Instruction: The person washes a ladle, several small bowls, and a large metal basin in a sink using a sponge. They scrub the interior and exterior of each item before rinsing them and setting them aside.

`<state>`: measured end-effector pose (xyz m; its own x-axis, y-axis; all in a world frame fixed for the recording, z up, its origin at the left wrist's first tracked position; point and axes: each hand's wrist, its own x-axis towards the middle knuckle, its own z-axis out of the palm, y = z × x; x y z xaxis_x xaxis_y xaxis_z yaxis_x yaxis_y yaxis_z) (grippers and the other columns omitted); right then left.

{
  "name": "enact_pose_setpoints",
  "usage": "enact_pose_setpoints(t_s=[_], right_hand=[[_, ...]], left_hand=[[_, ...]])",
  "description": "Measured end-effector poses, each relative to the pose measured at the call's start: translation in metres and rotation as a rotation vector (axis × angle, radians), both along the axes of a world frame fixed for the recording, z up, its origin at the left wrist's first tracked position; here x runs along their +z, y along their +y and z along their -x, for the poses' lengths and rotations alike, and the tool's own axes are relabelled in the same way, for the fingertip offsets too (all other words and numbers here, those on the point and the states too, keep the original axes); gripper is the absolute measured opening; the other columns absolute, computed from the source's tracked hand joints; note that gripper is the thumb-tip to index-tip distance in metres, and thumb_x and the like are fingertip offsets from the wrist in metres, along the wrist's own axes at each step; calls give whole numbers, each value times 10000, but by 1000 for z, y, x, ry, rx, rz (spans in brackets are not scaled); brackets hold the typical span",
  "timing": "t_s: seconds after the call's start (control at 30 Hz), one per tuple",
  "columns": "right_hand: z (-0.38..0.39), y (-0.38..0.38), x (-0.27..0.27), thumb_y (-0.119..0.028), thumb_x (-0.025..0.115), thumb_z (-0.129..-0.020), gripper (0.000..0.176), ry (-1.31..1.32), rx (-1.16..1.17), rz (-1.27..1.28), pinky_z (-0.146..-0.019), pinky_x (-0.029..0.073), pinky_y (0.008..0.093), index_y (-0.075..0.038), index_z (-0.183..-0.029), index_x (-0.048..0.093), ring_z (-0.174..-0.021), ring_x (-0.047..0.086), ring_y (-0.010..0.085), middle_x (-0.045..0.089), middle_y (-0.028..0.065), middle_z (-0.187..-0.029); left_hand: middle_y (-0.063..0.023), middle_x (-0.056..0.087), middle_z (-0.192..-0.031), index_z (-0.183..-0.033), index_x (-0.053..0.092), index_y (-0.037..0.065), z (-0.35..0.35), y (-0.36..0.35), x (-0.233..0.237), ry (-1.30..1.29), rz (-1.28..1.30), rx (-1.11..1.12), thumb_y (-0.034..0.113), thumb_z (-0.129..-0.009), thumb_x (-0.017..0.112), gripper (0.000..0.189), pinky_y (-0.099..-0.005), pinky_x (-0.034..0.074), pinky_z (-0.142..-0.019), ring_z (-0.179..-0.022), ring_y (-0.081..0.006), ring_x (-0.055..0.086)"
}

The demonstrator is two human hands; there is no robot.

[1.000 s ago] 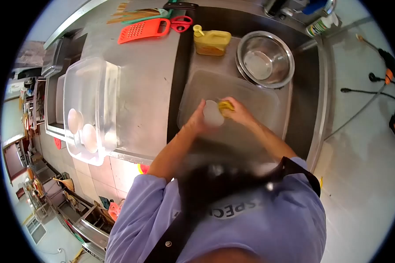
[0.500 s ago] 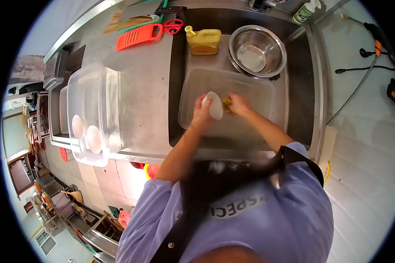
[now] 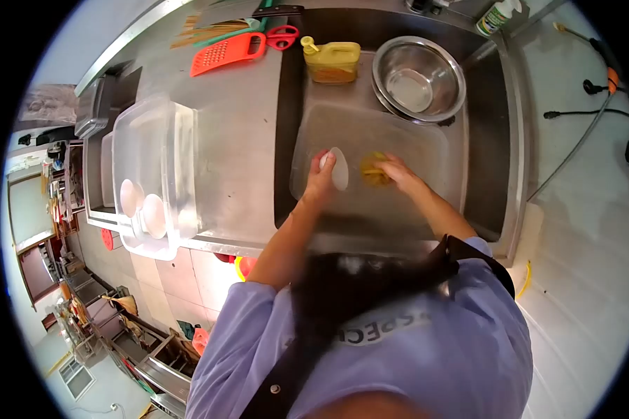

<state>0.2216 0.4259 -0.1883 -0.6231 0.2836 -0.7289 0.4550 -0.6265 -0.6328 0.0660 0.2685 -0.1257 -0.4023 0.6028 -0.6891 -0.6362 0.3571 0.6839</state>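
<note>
Left hand point(image 3: 320, 179) grips a white dish point(image 3: 339, 169), right hand point(image 3: 398, 172) a yellow scrubber point(image 3: 374, 171). The dish looks stiff, maybe slippery: hold its edge.

On the steel counter point(image 3: 234, 146), we find an orange grater point(image 3: 223, 56) just beside red-handled scissors point(image 3: 282, 38). Near them we identify thin wooden sticks point(image 3: 206, 33) and a dark-handled knife point(image 3: 279, 11). Beyond the sink's far right corner, we locate a green-labelled bottle point(image 3: 495, 19); farther right, an orange-banded cable point(image 3: 613, 82).

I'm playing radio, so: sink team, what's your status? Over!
Left hand holding white dish, tilted. Right hand gripping yellow scrubber, apart from dish. Steel bowls farther back, not between them.
</note>
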Motion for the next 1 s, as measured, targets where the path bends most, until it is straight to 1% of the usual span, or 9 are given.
enact_pose_setpoints(t_s=[0.1, 0.2, 0.27, 0.33, 0.43, 0.53, 0.63, 0.83, 1.0], right_hand=[[42, -21, 46, -303, 631, -843, 487, 84, -48, -239, -753, 475, 335, -24, -1206, 467, -943, 581, 230, 565, 118, -1140], [72, -43, 44, -325, 657, -821, 526, 277, -66, -90, -820, 455, 341, -14, -1195, 459, -961, 580, 239, 581, 120, -1099], [63, -52, 84, -333, 667, -822, 495, 307, 212, -473, -772, 461, 336, -42, -1172, 473, -887, 566, 197, 586, 60, -1001], [52, -49, 98, -317, 706, -794, 485, 352, 485, -797, -749, 469, 322, -58, -1150, 503, -855, 563, 168, 591, 31, -962], [42, -39, 74, -272, 696, -792, 491, 331, 302, -705, -805, 466, 338, -7, -1154, 497, -931, 582, 213, 605, 101, -1007], [30, -10, 89, -228, 674, -814, 414, 361, -197, -28, -803, 471, 302, -31, -1145, 524, -919, 579, 165, 604, 61, -1002], [20, 2, 95, -204, 650, -836, 357, 336, -198, 126, -795, 470, 278, -48, -1138, 539, -942, 559, 123, 594, 36, -1022], [-23, 16, -63, -234, 511, -908, 282, -503, 202, -980, -825, 476, 358, -52, -1121, 548, -929, 599, 235, 613, 115, -1044], [-36, -20, -63, -241, 439, -918, 307, -426, 788, -1131, -825, 478, 391, -54, -1134, 550, -894, 613, 275, 626, 151, -1002]], left_hand=[[-70, 369, -1357, -1361, 304, 216, -8, 9, -17, 122, -53, -107, 565, -860, 511, 645, -534, 414, -892, -1204, -297, 423], [-87, 374, -1351, -1364, 301, 198, 11, 7, -44, 210, -61, -259, 581, -870, 471, 648, -515, 433, -883, -1193, -308, 435], [-101, 384, -1342, -1359, 316, 180, 24, 15, 17, -262, -17, -84, 598, -882, 429, 644, -514, 434, -897, -1191, -317, 437], [-114, 399, -1330, -1353, 339, 171, 26, 18, 19, -200, 24, -86, 601, -900, 377, 625, -530, 427, -914, -1209, -322, 424], [-116, 409, -1334, -1350, 366, 172, 26, 22, 40, -315, 5, -74, 585, -924, 329, 595, -550, 413, -936, -1235, -320, 404], [-98, 387, -1369, -1359, 367, 181, 21, 14, 35, -464, -91, -103, 582, -928, 311, 592, -555, 394, -962, -1253, -313, 390], [-82, 411, -1365, -1329, 400, 161, 13, 11, 28, -597, -252, 5, 471, -942, 408, 496, -552, 347, -1006, -1235, -310, 412], [-57, 517, -1218, -1152, 478, 118, 22, 1, -17, -530, -314, 122, 155, -919, 525, 241, -524, 349, -1008, -1147, -271, 483], [-41, 526, -1178, -1103, 474, 135, 17, 0, 18, -422, -218, 60, 49, -880, 533, 246, -556, 350, -1000, -1122, -241, 493]])
